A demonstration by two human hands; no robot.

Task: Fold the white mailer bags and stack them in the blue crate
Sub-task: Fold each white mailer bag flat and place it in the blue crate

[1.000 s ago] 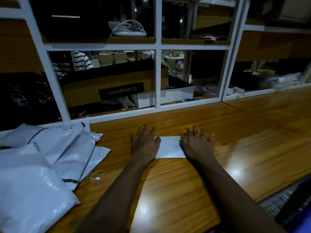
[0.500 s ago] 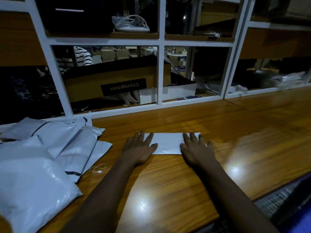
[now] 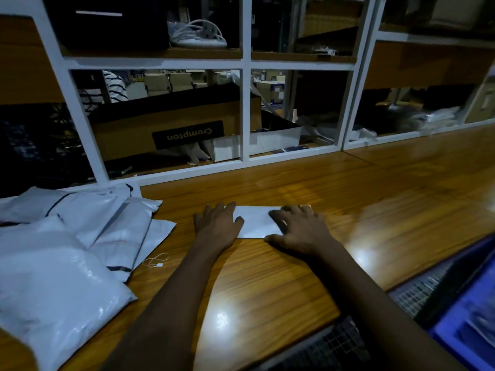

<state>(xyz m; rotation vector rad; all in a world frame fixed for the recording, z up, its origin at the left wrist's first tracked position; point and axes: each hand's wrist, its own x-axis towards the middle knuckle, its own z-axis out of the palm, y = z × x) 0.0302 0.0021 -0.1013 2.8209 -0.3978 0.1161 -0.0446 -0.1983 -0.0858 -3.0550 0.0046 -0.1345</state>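
Folded white plastic mailer bag (image 3: 255, 223), frame centre, wooden worktop (image 3: 267, 279): left hand (image 3: 217, 226) flat, fingers straight; right hand (image 3: 300, 230) arched over it, grip unclear. Likely step: pressing fold; next, lift to blue plastic crate (image 3: 452, 325), lower right.

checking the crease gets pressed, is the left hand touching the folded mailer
Touching. Head view: the left hand lies flat over the left end of the folded mailer, covering its edge.
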